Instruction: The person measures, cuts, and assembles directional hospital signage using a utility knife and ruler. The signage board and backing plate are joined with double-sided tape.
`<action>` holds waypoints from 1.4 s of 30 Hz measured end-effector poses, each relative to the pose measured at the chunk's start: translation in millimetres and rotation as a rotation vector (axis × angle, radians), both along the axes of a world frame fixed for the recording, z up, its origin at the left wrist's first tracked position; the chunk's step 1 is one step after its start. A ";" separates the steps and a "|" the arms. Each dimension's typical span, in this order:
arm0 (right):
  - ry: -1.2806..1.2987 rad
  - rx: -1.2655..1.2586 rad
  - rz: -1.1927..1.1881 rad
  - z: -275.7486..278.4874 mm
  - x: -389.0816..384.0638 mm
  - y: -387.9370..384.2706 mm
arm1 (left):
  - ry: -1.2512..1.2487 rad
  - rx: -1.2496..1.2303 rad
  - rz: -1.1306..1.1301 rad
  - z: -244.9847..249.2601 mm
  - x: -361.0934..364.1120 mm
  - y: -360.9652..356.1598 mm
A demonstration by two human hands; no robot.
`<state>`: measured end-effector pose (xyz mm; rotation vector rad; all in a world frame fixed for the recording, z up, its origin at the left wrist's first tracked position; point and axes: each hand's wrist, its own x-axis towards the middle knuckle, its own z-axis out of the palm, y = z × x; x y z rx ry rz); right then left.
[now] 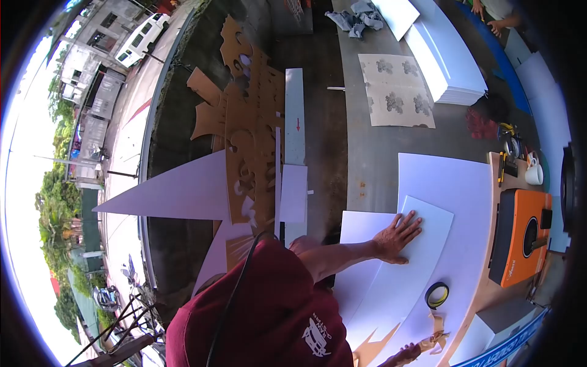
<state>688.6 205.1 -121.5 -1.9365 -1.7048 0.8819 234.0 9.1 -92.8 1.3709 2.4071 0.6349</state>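
My left hand [397,240] lies palm down with its fingers spread on a long white panel [422,244], which overlaps larger white sheets [449,183]. Low in the view, my right hand [403,355] has its fingers closed at the end of a crumpled brown paper strip [435,342]. A roll of tape with a dark rim [436,295] rests on the white sheet between the two hands. Pointed brown shapes [373,347] show beside the right forearm, which is mostly cut off by the frame's bottom edge.
An orange-and-black appliance [516,238], a white cup [534,170] and small tools stand at the right. Above are a stack of white panels [443,61] and a patterned sheet [397,92]. Brown cutouts [244,122] stand left. Another person's hands [498,24] show top right.
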 end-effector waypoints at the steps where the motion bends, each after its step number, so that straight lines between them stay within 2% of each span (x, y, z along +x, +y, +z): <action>1: -0.086 0.034 -0.029 -1.6 26.8 -19.1 | 0.024 0.008 0.002 -2.6 0.5 -0.7; 6: -0.515 0.013 -0.039 -24.9 112.8 -108.1 | 0.111 -0.010 -0.014 -5.2 7.8 0.3; 9: -0.628 -0.011 -0.030 -31.8 150.6 -141.8 | 0.198 -0.132 -0.061 -4.0 6.0 9.0; 12: -0.680 -0.020 -0.026 -35.3 192.4 -163.9 | 0.504 -0.245 -0.213 -8.9 -15.0 34.1; 14: -0.692 -0.011 -0.019 -38.4 221.1 -170.9 | 0.458 -0.253 -0.267 -16.6 -41.1 53.1; 16: -0.693 0.008 -0.022 -39.3 254.5 -174.6 | 0.365 -0.446 -0.345 13.6 -64.3 59.4; 18: -0.668 0.046 -0.014 -42.0 287.7 -169.9 | 0.362 -0.435 -0.360 43.2 -79.0 44.2; 19: -0.644 0.058 -0.014 -44.7 303.2 -168.3 | 0.358 -0.504 -0.373 51.9 -84.6 34.6; 21: -0.571 0.053 0.010 -40.6 334.2 -177.3 | 0.325 -0.451 -0.338 83.3 -70.3 -6.4; 22: -0.523 0.029 -0.096 -44.9 341.8 -182.0 | 0.216 -0.439 -0.315 96.1 -59.3 -29.4; 24: -0.649 -0.003 -0.076 -52.2 358.7 -191.5 | 0.121 -0.464 -0.327 116.8 -30.9 -77.9; 25: -0.544 -0.152 -0.143 -47.3 360.0 -192.5 | 0.025 -0.473 -0.271 127.6 -10.3 -103.8; 26: -0.449 -0.143 -0.197 -59.4 370.6 -198.9 | -0.089 -0.509 -0.201 113.9 -4.8 -135.6; 27: -0.425 -0.116 -0.208 -61.1 374.1 -203.0 | -0.127 -0.511 -0.167 124.9 19.3 -158.7; 28: -0.428 -0.081 -0.229 -69.8 377.2 -205.9 | -0.185 -0.495 -0.158 111.7 27.0 -188.9; 29: -0.438 -0.051 -0.235 -73.6 386.1 -212.5 | -0.272 -0.511 -0.055 116.7 50.2 -206.8; 31: -0.322 -0.211 -0.424 -67.3 387.5 -219.8 | -0.498 -0.418 0.117 88.1 77.4 -259.2; 33: -0.359 -0.276 -0.460 -55.4 373.1 -222.4 | -0.604 -0.354 0.280 72.8 115.4 -289.6; 34: -0.279 -0.248 -0.492 -59.5 375.7 -229.7 | -0.641 -0.360 0.333 70.6 134.2 -297.4; 37: -0.289 -0.203 -0.473 -58.5 367.8 -240.5 | -0.710 -0.340 0.465 60.0 179.2 -301.5; 39: -0.409 -0.140 -0.472 -56.3 363.7 -246.7 | -0.715 -0.311 0.508 48.7 193.2 -295.6; 40: -0.466 -0.107 -0.461 -56.7 362.8 -247.2 | -0.717 -0.293 0.532 59.6 201.0 -276.3; 42: -0.214 -0.209 -0.518 -58.9 360.5 -238.8 | -0.687 -0.229 0.471 60.1 199.3 -250.5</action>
